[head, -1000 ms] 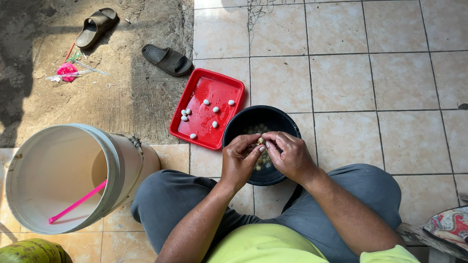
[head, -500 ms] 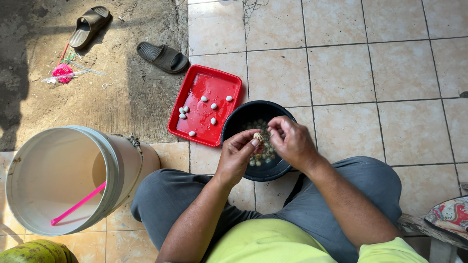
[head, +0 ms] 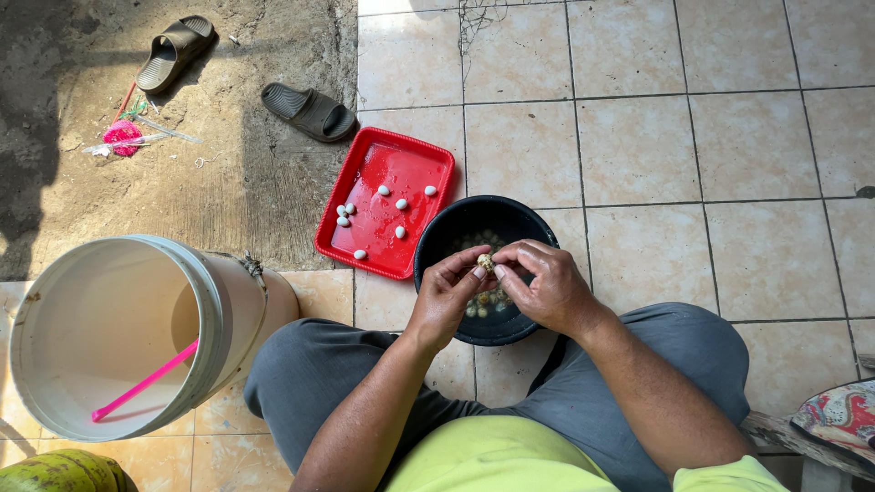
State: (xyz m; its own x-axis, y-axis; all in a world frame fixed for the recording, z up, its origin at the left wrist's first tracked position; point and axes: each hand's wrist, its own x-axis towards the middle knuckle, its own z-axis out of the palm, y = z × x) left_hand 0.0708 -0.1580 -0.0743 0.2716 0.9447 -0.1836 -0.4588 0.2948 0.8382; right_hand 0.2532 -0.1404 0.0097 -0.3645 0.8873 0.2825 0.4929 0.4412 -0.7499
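Both your hands, left point(head: 448, 296) and right point(head: 545, 287), pinch one speckled egg point(head: 486, 263) over black bowl point(head: 481, 269); eight peeled on red tray point(head: 365, 239), many unpeeled left.

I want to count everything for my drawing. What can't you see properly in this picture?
Head view:
- Black bowl: the left hand and right hand cover much of what lies inside.
- Small speckled thing between the fingertips: too small to tell what it is.
- White bucket: its bottom edge is cut off.
- Patterned cloth: cut off by the right edge.
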